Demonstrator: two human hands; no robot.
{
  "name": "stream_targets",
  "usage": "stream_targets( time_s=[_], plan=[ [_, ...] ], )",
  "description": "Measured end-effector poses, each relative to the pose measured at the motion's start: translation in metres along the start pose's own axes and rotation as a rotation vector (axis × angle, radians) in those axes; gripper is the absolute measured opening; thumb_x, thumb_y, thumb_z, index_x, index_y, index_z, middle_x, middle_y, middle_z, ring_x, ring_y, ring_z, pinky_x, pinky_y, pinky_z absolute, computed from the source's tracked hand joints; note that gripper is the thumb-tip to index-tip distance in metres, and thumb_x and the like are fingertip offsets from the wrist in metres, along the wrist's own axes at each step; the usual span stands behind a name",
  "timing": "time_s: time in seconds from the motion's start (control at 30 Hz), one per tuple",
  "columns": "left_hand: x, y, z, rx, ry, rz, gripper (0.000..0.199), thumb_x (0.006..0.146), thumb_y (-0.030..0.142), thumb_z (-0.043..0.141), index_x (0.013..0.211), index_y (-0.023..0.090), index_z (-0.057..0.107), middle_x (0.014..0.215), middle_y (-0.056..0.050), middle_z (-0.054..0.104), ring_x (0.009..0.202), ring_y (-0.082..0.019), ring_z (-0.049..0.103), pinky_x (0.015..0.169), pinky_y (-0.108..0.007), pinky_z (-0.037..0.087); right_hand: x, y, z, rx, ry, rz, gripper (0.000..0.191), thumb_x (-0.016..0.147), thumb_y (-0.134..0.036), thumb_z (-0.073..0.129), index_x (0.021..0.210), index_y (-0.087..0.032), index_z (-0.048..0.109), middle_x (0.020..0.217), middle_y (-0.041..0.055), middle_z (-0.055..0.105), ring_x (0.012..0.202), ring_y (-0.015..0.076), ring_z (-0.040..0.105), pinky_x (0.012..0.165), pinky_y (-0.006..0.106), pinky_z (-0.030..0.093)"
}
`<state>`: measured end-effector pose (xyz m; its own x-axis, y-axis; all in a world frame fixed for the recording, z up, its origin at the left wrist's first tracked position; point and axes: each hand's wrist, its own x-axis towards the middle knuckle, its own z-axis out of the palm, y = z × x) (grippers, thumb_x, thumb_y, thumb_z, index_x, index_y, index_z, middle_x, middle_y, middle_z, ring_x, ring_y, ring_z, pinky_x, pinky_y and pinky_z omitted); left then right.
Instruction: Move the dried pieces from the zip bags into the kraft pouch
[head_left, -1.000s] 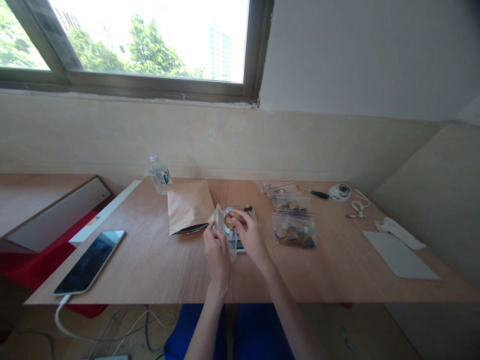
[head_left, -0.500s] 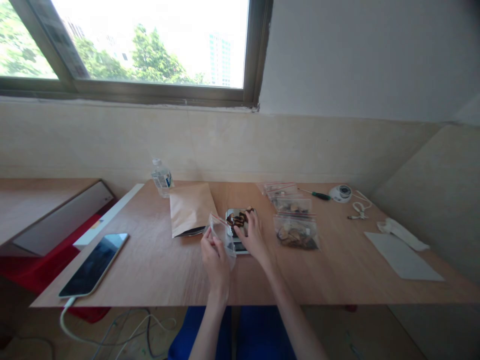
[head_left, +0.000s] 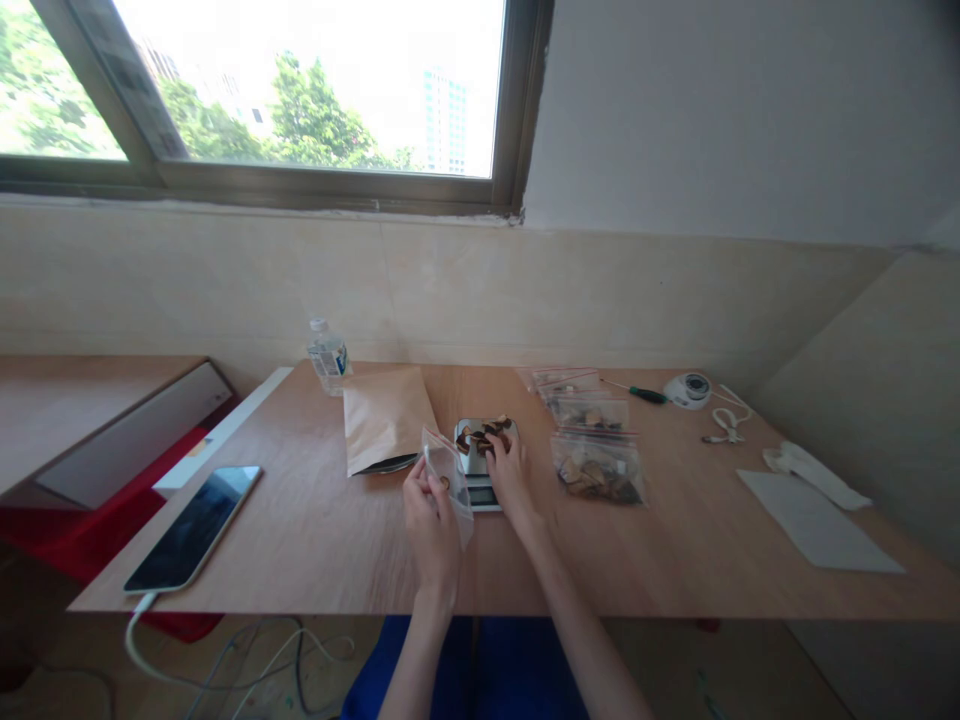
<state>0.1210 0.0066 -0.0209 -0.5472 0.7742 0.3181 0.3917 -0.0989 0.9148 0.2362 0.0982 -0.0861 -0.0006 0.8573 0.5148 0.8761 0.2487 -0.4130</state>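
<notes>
On the wooden table [head_left: 315, 540], at its centre, a small digital scale [head_left: 480, 470] carries a pile of dark dried pieces [head_left: 480, 436] on its platform. The right hand [head_left: 507, 470] rests at the pile, fingers curled together and pinching one or more pieces; the exact count is too small to tell. The left hand [head_left: 429, 510] holds a clear zip bag [head_left: 450, 478] upright just left of the scale, thumb and fingers closed on the bag's mouth. That bag looks nearly empty; one small dark item may lie inside.

Progress, as judged from the layout: two filled zip bags [head_left: 598, 470] lie to the right of the scale, with what appear to be unfilled bags [head_left: 561, 380] behind them. Most of the weighed pile is on the platform, so transfer into the held bag is at an early stage, and the bag is unsealed.

A brown paper pouch [head_left: 386, 418] lies left of the scale, a water bottle [head_left: 328, 355] behind it. A phone [head_left: 193, 526] lies near the left edge. A screwdriver [head_left: 637, 392] lies at the far right.
</notes>
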Motion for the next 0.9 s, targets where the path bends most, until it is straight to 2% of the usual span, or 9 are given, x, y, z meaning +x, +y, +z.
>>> stream_targets(
  time_s=[0.2, 0.3, 0.47, 0.6, 0.73, 0.9],
  plan=[
    [-0.001, 0.001, 0.0, -0.002, -0.007, 0.008, 0.024, 0.09, 0.034, 0.035, 0.097, 0.017, 0.05, 0.115, -0.014, 0.056, 0.095, -0.021, 0.058, 0.079, -0.038, 0.045, 0.006, 0.024, 0.002, 0.061, -0.059, -0.067, 0.033, 0.084, -0.015, 0.04, 0.106, -0.023, 0.063, 0.103, 0.0108, 0.052, 0.089, 0.0234, 0.046, 0.081, 0.039, 0.041],
    [0.0, -0.001, 0.0, -0.012, -0.011, 0.01, 0.022, 0.089, 0.034, 0.036, 0.091, 0.017, 0.05, 0.117, -0.015, 0.055, 0.096, -0.021, 0.057, 0.08, -0.038, 0.045, 0.008, 0.028, 0.0, 0.089, -0.108, -0.068, 0.032, 0.083, -0.014, 0.042, 0.106, -0.024, 0.063, 0.101, 0.0098, 0.052, 0.088, 0.0237, 0.046, 0.082, 0.039, 0.04],
    [0.002, -0.002, 0.001, -0.03, -0.034, -0.003, 0.021, 0.089, 0.033, 0.036, 0.088, 0.017, 0.049, 0.118, -0.013, 0.055, 0.098, -0.021, 0.057, 0.08, -0.038, 0.044, 0.013, 0.026, -0.005, 0.128, -0.109, -0.084, 0.039, 0.083, -0.009, 0.038, 0.111, -0.024, 0.06, 0.101, 0.0091, 0.053, 0.09, 0.0228, 0.047, 0.082, 0.037, 0.04],
    [0.004, -0.001, 0.005, -0.049, -0.053, 0.017, 0.021, 0.089, 0.033, 0.038, 0.09, 0.017, 0.051, 0.115, -0.013, 0.057, 0.097, -0.021, 0.057, 0.081, -0.038, 0.043, 0.023, 0.014, -0.017, 0.256, -0.048, -0.057, 0.033, 0.085, -0.011, 0.034, 0.106, -0.019, 0.059, 0.097, 0.0094, 0.057, 0.091, 0.0216, 0.05, 0.084, 0.036, 0.039],
    [0.007, 0.0, 0.01, -0.049, -0.067, 0.023, 0.021, 0.089, 0.033, 0.038, 0.091, 0.017, 0.052, 0.109, -0.012, 0.058, 0.09, -0.02, 0.057, 0.08, -0.037, 0.043, 0.033, -0.009, -0.036, 0.499, 0.064, 0.021, 0.023, 0.089, -0.022, 0.034, 0.099, -0.017, 0.055, 0.096, 0.0088, 0.059, 0.091, 0.0192, 0.054, 0.081, 0.033, 0.042],
    [0.012, -0.003, 0.015, -0.081, -0.078, 0.043, 0.022, 0.088, 0.035, 0.039, 0.089, 0.017, 0.052, 0.102, -0.011, 0.06, 0.086, -0.019, 0.057, 0.078, -0.035, 0.044, 0.039, -0.044, -0.066, 0.716, 0.064, 0.028, 0.021, 0.091, -0.029, 0.035, 0.095, -0.018, 0.052, 0.091, 0.006, 0.06, 0.087, 0.0159, 0.057, 0.079, 0.028, 0.043]
  ],
)
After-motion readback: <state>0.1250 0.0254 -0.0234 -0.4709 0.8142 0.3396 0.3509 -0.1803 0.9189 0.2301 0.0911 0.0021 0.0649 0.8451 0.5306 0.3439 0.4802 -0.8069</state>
